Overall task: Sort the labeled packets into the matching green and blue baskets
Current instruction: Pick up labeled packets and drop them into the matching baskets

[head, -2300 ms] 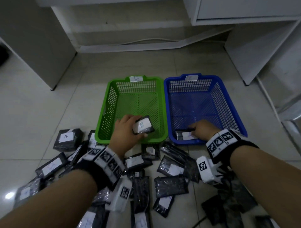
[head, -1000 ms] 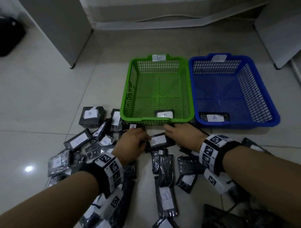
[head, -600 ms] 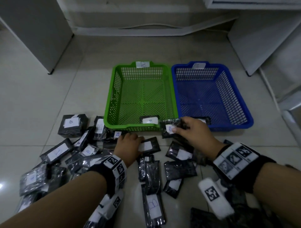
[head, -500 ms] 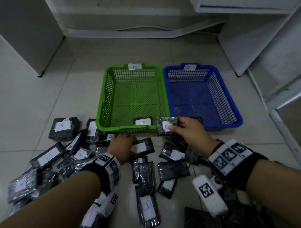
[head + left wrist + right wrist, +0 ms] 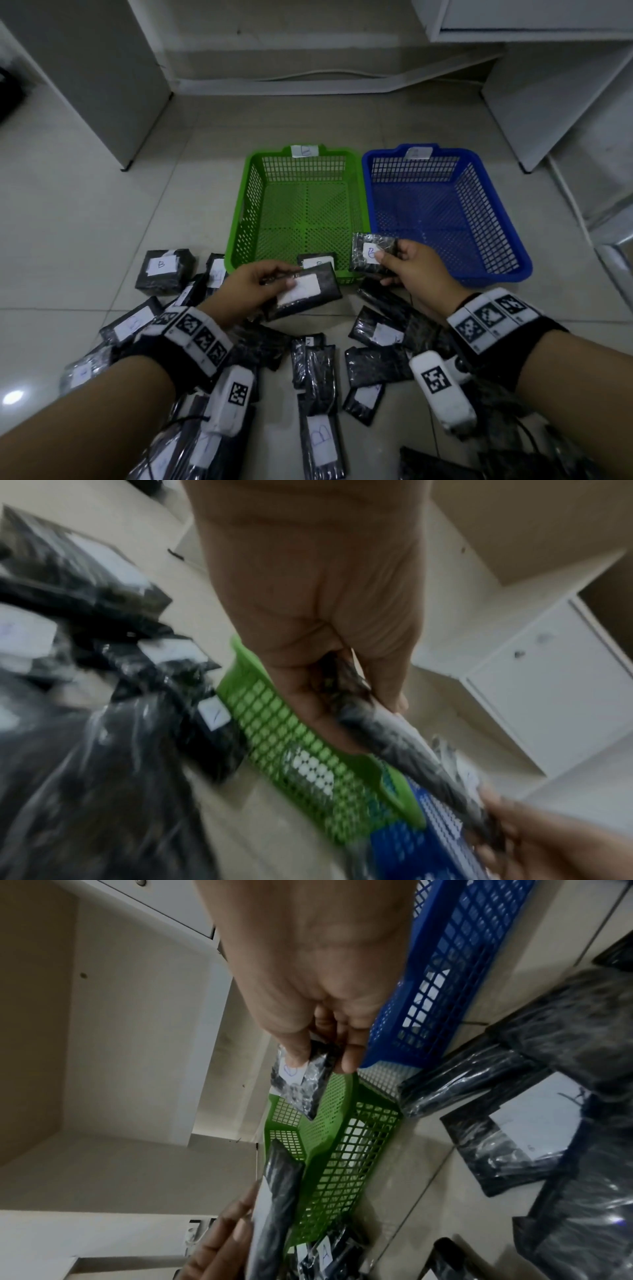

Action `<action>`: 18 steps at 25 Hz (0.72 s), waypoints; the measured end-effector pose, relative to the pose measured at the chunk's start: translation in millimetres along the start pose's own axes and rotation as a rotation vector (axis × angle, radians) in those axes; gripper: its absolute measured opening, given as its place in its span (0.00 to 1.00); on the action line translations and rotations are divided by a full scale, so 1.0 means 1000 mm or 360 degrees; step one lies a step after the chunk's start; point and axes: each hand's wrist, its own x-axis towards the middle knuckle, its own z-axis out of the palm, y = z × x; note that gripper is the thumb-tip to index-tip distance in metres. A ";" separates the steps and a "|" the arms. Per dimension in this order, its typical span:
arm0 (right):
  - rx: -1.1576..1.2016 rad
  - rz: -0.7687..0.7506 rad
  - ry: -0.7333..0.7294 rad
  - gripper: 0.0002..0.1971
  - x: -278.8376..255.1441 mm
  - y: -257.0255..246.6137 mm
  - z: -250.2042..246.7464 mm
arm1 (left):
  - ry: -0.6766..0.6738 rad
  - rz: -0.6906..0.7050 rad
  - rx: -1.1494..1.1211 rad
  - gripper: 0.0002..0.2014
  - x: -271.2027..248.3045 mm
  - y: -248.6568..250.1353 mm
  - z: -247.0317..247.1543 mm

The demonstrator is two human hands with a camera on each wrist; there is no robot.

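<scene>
Tiled floor point(image 5: 85, 212), green basket point(image 5: 246, 219) beside blue basket point(image 5: 513, 260). Right hand point(image 5: 416, 274) pinches B packet point(image 5: 371, 255) over the green basket's near right corner. Left hand point(image 5: 246, 294) grips another packet point(image 5: 305, 294) just before its near rim.

Dim indoor light, blurred left wrist view

Two baskets: one green basket point(image 5: 298, 205) left, one blue basket point(image 5: 442, 209) right. One packet point(image 5: 317, 262) lies in the green. Two more are held. Loose packets point(image 5: 318, 373) near: roughly twenty, overlapping.
</scene>
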 end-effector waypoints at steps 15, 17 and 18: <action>-0.0836 -0.0027 -0.0406 0.09 0.093 -0.023 0.119 | 0.0630 0.0105 -0.0578 0.24 0.045 -0.029 -0.074; -0.1011 -0.0059 -0.0437 0.10 0.101 -0.015 0.137 | 0.0608 0.0083 -0.0617 0.23 0.043 -0.035 -0.075; -0.1079 -0.0052 -0.0460 0.11 0.104 -0.010 0.145 | 0.0596 0.0058 -0.0642 0.22 0.042 -0.038 -0.076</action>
